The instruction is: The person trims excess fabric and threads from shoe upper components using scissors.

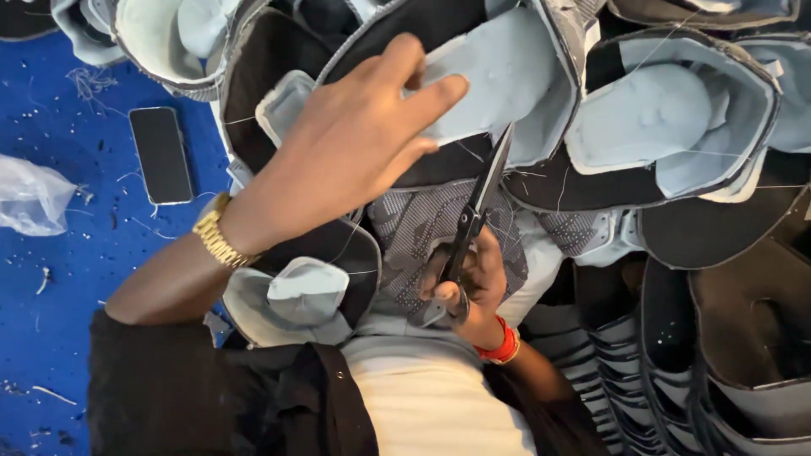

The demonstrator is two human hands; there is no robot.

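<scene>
Left hand (355, 143) is spread flat, fingers stretched out, pressing down on a pale grey padded fabric lining piece (507, 80) that sits inside a black shoe upper (439, 169), so it's pinning the work rather than gripping anything. Right hand (469, 283) is closed around the handles of a pair of black-handled scissors (477, 211), down low near the person's body. The scissors' long axis runs up and slightly to the right, away from the body, with the tip landing right at the lower edge of the grey lining, just past the left fingertips. So the cutting spot lies straight ahead of the right hand, and the left is the one actually on the piece. Blades look nearly closed, hard to say exactly. Loose threads trail off the edge there. Around it there's a whole heap of similar black and grey shoe uppers (676, 127), and off to the left a dark smartphone (160, 154) and a crumpled clear plastic bag (34, 194) lie on the blue tabletop (51, 287).
</scene>
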